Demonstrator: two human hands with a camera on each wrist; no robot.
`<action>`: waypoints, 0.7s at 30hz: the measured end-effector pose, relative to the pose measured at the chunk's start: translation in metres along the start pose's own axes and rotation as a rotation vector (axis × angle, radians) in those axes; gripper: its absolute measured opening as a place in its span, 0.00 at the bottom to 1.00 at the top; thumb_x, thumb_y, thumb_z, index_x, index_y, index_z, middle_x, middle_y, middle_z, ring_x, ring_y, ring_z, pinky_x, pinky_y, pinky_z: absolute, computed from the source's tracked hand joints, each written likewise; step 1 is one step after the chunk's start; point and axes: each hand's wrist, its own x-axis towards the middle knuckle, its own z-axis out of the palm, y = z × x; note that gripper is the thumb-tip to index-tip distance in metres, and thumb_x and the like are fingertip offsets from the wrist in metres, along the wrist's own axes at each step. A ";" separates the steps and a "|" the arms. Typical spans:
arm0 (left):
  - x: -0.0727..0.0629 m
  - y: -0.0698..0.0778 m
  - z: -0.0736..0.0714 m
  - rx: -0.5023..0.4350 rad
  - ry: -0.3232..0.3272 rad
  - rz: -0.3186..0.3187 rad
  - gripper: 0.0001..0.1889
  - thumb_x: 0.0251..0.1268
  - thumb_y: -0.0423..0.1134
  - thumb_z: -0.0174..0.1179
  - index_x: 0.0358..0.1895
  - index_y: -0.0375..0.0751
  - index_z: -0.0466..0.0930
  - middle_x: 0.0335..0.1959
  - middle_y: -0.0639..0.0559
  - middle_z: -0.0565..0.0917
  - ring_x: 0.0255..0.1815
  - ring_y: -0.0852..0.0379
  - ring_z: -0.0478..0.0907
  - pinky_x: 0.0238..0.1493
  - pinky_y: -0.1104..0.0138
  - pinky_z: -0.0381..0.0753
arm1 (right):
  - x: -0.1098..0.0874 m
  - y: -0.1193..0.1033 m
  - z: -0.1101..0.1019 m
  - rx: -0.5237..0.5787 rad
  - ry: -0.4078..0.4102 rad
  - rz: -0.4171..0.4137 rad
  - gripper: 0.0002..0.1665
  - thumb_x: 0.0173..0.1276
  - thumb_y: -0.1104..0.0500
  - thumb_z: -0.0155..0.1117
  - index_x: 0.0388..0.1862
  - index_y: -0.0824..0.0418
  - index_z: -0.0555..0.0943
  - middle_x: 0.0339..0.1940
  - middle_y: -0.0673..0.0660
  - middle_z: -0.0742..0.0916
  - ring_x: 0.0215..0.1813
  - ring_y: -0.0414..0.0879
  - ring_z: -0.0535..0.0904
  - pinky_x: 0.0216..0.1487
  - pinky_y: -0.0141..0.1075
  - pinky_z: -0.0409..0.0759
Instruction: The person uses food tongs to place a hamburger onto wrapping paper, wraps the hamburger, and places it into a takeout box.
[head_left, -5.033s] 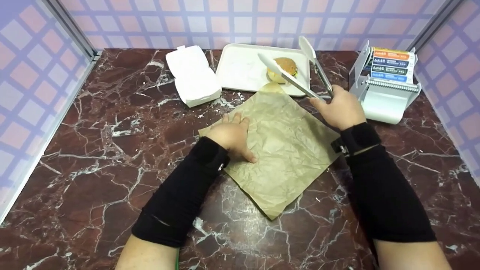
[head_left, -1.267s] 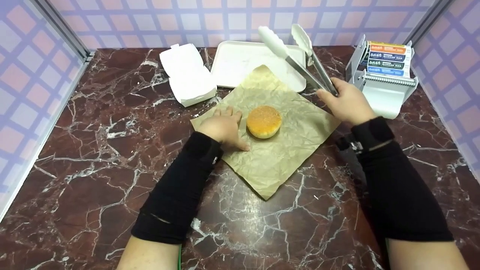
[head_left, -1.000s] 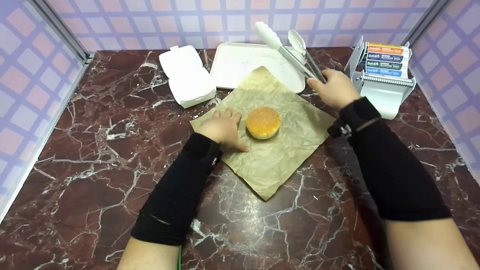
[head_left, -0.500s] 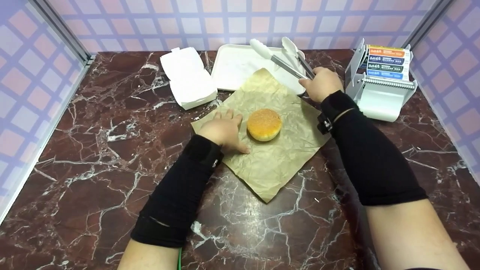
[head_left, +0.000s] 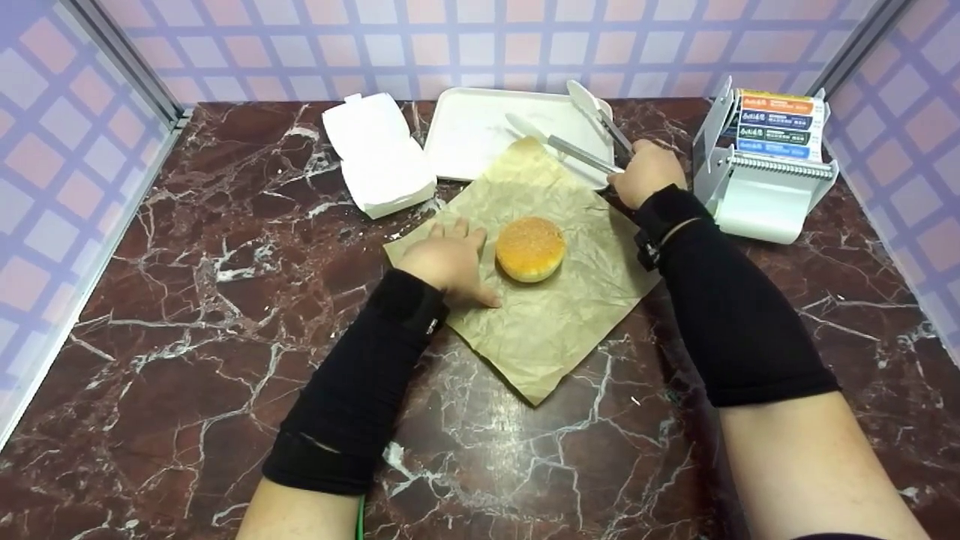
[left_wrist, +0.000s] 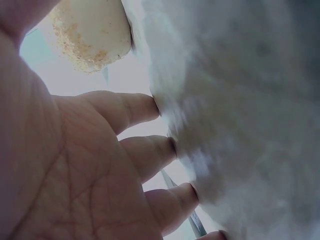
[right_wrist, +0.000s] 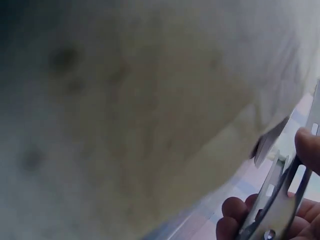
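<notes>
A square sheet of crinkled brown paper (head_left: 540, 345) lies on the marble table with one corner pointing toward me. Near its middle sits a burger (head_left: 530, 249), golden bun on top. My left hand (head_left: 448, 262) rests spread on the paper's left side, just left of the burger; in the left wrist view its fingertips (left_wrist: 150, 107) touch the sheet. At the right, my right hand (head_left: 651, 172) grips the metal tongs (head_left: 585, 154), whose pale, spread tips lie low over the white tray (head_left: 465, 135). Thumb and curled fingers show round the tongs' handle (right_wrist: 280, 205) in the right wrist view.
An opened white box (head_left: 382, 157) stands left of the tray. Right of my right hand is a dispenser (head_left: 772, 161) with coloured label rolls. The paper's far corner overlaps the tray. A checkered wall (head_left: 480, 45) closes the back.
The burger has gone from the tray onto the brown paper. My right hand has since swung the tongs back left and lowered them over the tray. My left hand stays on the paper.
</notes>
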 end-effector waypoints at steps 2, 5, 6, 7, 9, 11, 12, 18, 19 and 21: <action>0.000 0.000 0.000 -0.003 -0.001 0.001 0.67 0.51 0.72 0.74 0.88 0.52 0.41 0.89 0.42 0.35 0.88 0.30 0.33 0.83 0.34 0.50 | 0.000 -0.001 0.002 -0.013 -0.012 -0.007 0.41 0.74 0.45 0.66 0.75 0.69 0.68 0.68 0.74 0.82 0.71 0.71 0.76 0.74 0.60 0.73; 0.001 -0.001 0.000 -0.008 0.000 0.013 0.67 0.52 0.71 0.74 0.88 0.51 0.41 0.89 0.41 0.35 0.88 0.30 0.32 0.84 0.35 0.48 | -0.001 -0.002 0.004 -0.020 -0.024 -0.024 0.43 0.73 0.44 0.66 0.73 0.72 0.68 0.67 0.75 0.82 0.69 0.72 0.77 0.72 0.60 0.75; 0.002 -0.001 0.000 -0.009 0.001 0.016 0.67 0.52 0.71 0.74 0.88 0.51 0.42 0.89 0.41 0.35 0.88 0.29 0.32 0.84 0.35 0.48 | -0.001 -0.002 0.005 -0.020 -0.026 -0.032 0.43 0.72 0.44 0.66 0.72 0.73 0.69 0.66 0.76 0.82 0.68 0.72 0.78 0.72 0.61 0.75; 0.002 -0.001 0.000 -0.009 0.002 0.019 0.67 0.52 0.70 0.74 0.88 0.51 0.42 0.89 0.41 0.35 0.87 0.29 0.32 0.84 0.35 0.48 | -0.001 -0.003 0.005 -0.022 -0.028 -0.039 0.43 0.71 0.44 0.66 0.71 0.73 0.69 0.66 0.76 0.82 0.67 0.72 0.78 0.71 0.61 0.76; 0.002 -0.001 0.000 -0.003 0.002 0.020 0.67 0.52 0.71 0.74 0.88 0.51 0.42 0.89 0.41 0.35 0.88 0.30 0.32 0.84 0.35 0.49 | -0.002 -0.003 0.006 -0.023 -0.030 -0.051 0.42 0.70 0.44 0.66 0.70 0.73 0.70 0.64 0.76 0.83 0.66 0.71 0.80 0.69 0.61 0.77; 0.002 -0.001 0.001 0.003 0.002 0.016 0.67 0.52 0.71 0.73 0.88 0.51 0.42 0.89 0.41 0.36 0.88 0.30 0.32 0.84 0.34 0.50 | -0.002 -0.003 0.006 -0.024 -0.032 -0.060 0.41 0.70 0.44 0.65 0.69 0.73 0.70 0.63 0.75 0.84 0.64 0.71 0.81 0.67 0.62 0.78; 0.002 -0.001 0.001 0.006 0.002 0.015 0.67 0.53 0.71 0.73 0.88 0.51 0.41 0.89 0.41 0.35 0.88 0.30 0.32 0.83 0.34 0.51 | -0.002 -0.003 0.007 -0.027 -0.034 -0.064 0.41 0.69 0.44 0.64 0.68 0.73 0.70 0.62 0.75 0.84 0.64 0.71 0.81 0.67 0.62 0.78; 0.001 -0.001 0.001 0.008 -0.002 0.012 0.66 0.53 0.71 0.73 0.88 0.52 0.41 0.89 0.42 0.35 0.88 0.31 0.32 0.83 0.34 0.51 | -0.002 -0.003 0.007 -0.045 -0.046 -0.088 0.41 0.67 0.48 0.63 0.69 0.74 0.69 0.65 0.76 0.82 0.66 0.73 0.78 0.69 0.63 0.75; 0.001 -0.001 0.001 0.008 -0.001 0.012 0.66 0.53 0.71 0.73 0.88 0.52 0.41 0.89 0.42 0.35 0.88 0.31 0.32 0.83 0.34 0.51 | -0.002 -0.005 0.007 -0.038 -0.033 -0.095 0.40 0.67 0.49 0.63 0.70 0.74 0.69 0.66 0.75 0.81 0.67 0.73 0.76 0.71 0.62 0.73; 0.001 -0.001 0.001 0.009 0.001 0.015 0.66 0.53 0.71 0.73 0.88 0.52 0.41 0.89 0.42 0.35 0.88 0.31 0.33 0.83 0.34 0.52 | -0.003 -0.010 0.005 -0.003 0.007 -0.109 0.40 0.67 0.53 0.61 0.74 0.72 0.69 0.71 0.74 0.78 0.71 0.72 0.72 0.77 0.61 0.68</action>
